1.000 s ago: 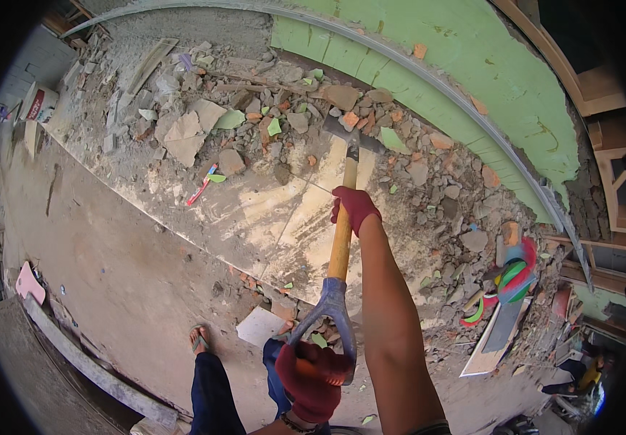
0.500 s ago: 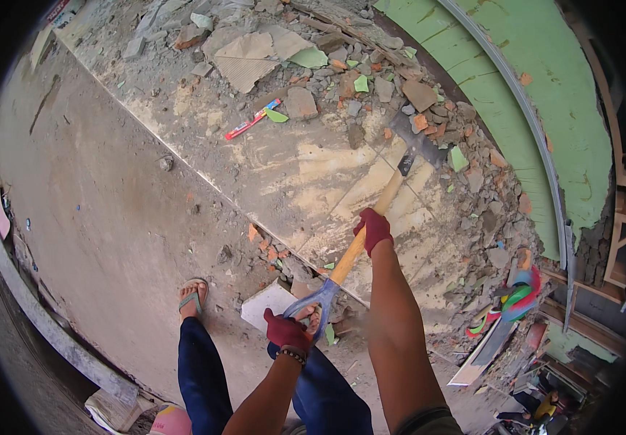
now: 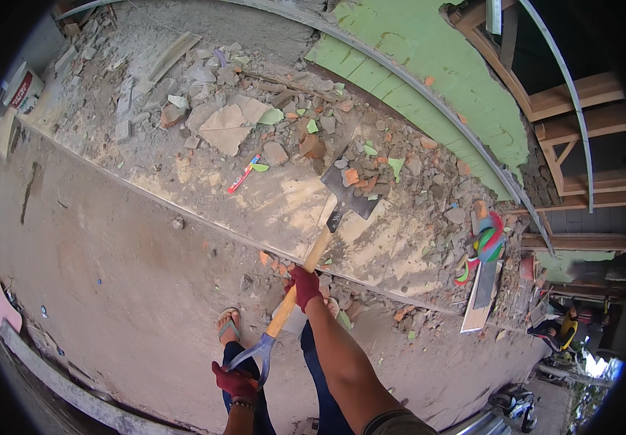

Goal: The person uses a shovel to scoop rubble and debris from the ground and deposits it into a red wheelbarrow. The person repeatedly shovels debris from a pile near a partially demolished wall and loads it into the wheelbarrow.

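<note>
I hold a shovel (image 3: 316, 250) with a wooden shaft, a blue-grey D-shaped handle and a dark, flat metal blade. My right hand (image 3: 304, 287), in a dark red glove, is closed around the middle of the shaft. My left hand (image 3: 236, 382), gloved alike, grips the D-handle at the near end. The blade (image 3: 362, 206) lies low at the rubble pile (image 3: 429, 185), with orange brick pieces (image 3: 351, 176) and grey chunks on and against it. Green-painted plaster bits (image 3: 396, 167) lie just beyond its right side.
A raised tiled floor edge (image 3: 175, 201) runs diagonally past my sandalled feet. Beyond the rubble leans a green panel (image 3: 429, 119) with a long metal strip. A white bucket (image 3: 24, 88) stands far left; a board (image 3: 481, 293) lies at right. A person (image 3: 563, 330) is far right.
The shovel has been drawn back toward me and to the left, both hands with it. Its blade now shows with rubble on it. My view has swung to the right.
</note>
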### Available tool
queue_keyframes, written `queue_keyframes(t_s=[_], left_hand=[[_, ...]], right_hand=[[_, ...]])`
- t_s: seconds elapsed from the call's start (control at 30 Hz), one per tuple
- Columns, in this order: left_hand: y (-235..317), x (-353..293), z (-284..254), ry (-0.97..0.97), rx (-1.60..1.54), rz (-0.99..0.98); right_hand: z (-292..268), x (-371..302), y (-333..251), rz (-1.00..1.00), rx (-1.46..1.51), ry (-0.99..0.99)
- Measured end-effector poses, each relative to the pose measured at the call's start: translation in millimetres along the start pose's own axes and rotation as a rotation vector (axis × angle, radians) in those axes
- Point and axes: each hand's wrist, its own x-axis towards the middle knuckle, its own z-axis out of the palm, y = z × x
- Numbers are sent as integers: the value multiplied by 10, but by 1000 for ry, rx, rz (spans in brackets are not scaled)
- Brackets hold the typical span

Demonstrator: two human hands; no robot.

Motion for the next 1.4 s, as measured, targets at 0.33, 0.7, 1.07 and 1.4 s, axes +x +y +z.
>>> queue_keyframes(t_s=[0.33, 0.7, 1.07, 1.4], left_hand=[[2024, -503, -955, -238, 469, 711], [2833, -1131, -1223, -584, 894, 1027], [1218, -2036, -757, -1214, 1499, 1075], [-1186, -2603, -1943, -1272, 2443, 372]], right_hand=[[523, -2026, 452, -3, 312, 159], [-249, -3539, 1118, 22, 831, 502], [-2381, -4510, 1921, 60, 1461, 1015], [-4643, -5801, 3383, 447, 1564, 1519]])
